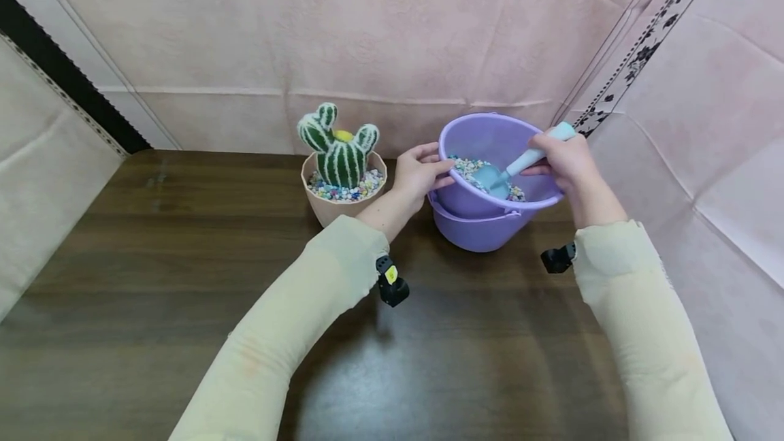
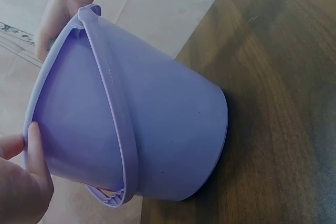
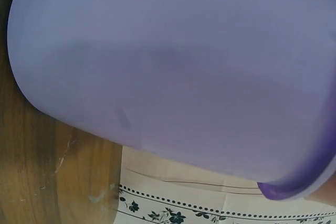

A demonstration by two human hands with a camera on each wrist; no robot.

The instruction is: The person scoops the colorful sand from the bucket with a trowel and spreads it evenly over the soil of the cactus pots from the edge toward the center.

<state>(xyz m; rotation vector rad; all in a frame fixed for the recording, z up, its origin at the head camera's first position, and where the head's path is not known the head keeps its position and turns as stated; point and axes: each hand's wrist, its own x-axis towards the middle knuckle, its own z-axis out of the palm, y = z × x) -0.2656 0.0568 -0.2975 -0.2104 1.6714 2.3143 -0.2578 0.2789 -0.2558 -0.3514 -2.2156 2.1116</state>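
A purple bucket [image 1: 484,229] holds small multicoloured pebbles [image 1: 468,169], and its handle [image 2: 109,95] hangs down against the side. My left hand [image 1: 415,175] grips the bucket's left rim between thumb and fingers. In the left wrist view, fingertips of that left hand [image 2: 23,182] lie against the rim. My right hand [image 1: 566,158] holds a light blue toy shovel [image 1: 520,163] by its handle over the right rim, with the scoop down among the pebbles. The bucket's outer wall [image 3: 168,77] fills most of the right wrist view, which hides the shovel there.
Left of the bucket, close to my left forearm, stands a knitted green cactus [image 1: 343,163] in a beige pot [image 1: 327,208] with coloured pebbles. Both sit on a dark wooden table [image 1: 184,237]. Pale cloth-like walls [image 1: 392,39] border the back and sides.
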